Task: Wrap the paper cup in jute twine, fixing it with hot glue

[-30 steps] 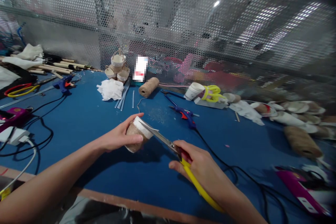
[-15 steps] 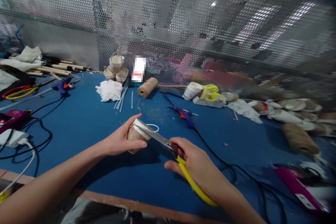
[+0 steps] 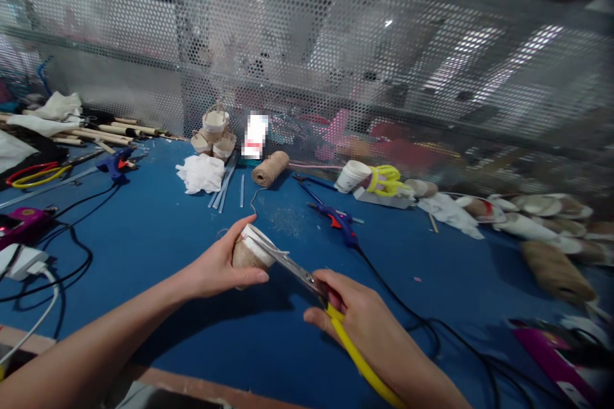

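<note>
Blue table (image 3: 158, 230); left hand (image 3: 224, 266) wraps cup (image 3: 251, 257).

Perforated metal screen (image 3: 288, 32), crumpled white cloth (image 3: 200, 174) beside clear sticks (image 3: 224, 188), wooden rods (image 3: 105, 134)

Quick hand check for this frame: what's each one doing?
Left hand: closed around the twine-wrapped cup.
Right hand: holding yellow-handled scissors, blades at the cup's rim.

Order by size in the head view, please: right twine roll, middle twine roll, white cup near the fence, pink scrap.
1. Right twine roll
2. Middle twine roll and white cup: too alike to rank
3. Pink scrap
</note>
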Available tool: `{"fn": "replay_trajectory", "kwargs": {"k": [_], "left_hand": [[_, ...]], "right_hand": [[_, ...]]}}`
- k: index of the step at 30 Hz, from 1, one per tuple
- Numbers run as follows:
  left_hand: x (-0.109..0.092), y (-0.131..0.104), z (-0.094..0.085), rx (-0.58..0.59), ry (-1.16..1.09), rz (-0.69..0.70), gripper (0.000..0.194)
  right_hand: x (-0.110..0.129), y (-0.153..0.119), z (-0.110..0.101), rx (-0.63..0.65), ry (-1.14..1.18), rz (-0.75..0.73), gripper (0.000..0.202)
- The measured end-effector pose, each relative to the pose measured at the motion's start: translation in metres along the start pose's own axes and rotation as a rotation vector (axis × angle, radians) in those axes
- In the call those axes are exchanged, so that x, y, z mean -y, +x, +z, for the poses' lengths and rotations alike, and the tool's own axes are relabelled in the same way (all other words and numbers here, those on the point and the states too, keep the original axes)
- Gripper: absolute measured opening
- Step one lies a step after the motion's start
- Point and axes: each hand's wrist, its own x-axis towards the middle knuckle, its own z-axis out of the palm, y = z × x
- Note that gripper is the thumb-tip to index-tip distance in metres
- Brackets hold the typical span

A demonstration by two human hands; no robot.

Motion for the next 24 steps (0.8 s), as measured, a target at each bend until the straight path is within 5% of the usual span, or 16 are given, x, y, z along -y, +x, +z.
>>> {"fn": "replay_trajectory", "kwargs": {"k": [5, 12, 24], "left_hand": [[-0.005, 0.000, -0.010, 0.041, 0.016, 0.042, 0.097], [-0.006, 0.000, -0.013, 0.228, -0.328, -0.105, 0.099], [-0.007, -0.004, -0.003, 0.120, -0.158, -0.086, 0.091]], "right_hand": [[-0.001, -0.001, 0.000, -0.018, 0.027, 0.013, 0.016], [-0.001, 0.001, 0.001, -0.053, 0.001, -0.028, 0.019], [0.003, 0.005, 0.001, -0.041, 0.027, -0.040, 0.039]]}}
